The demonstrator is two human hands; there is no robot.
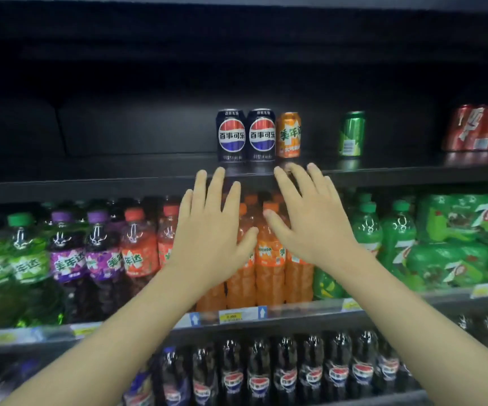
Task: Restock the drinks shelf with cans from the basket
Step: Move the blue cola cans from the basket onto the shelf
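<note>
Nearest the camera, a row of dark cola bottles [284,373] stood along the bottom shelf, partly hidden behind two bare forearms reaching up and forward. Above them, on the middle shelf [266,315] with its yellow price tags, stood green bottles [17,253] at the left end, then purple bottles [81,247], red-orange bottles [140,244], orange bottles [269,259] in the middle and more green bottles [383,230] and green packs [465,238] toward the right end.

In front of the orange bottles the left hand [216,230] was spread flat, fingers straight and apart, holding nothing. The right hand [310,221] beside it was likewise spread wide and held nothing. Both sets of fingertips reached up to the front edge of the top shelf [119,171], just below the cans.

On that top shelf, near its front edge, two dark cola cans [245,136] stood upright side by side, touching, with an orange can [289,135] just beside them on the right. A green can [351,133] stood apart further right, and a red pack of cans [483,128] sat at the right end.
</note>
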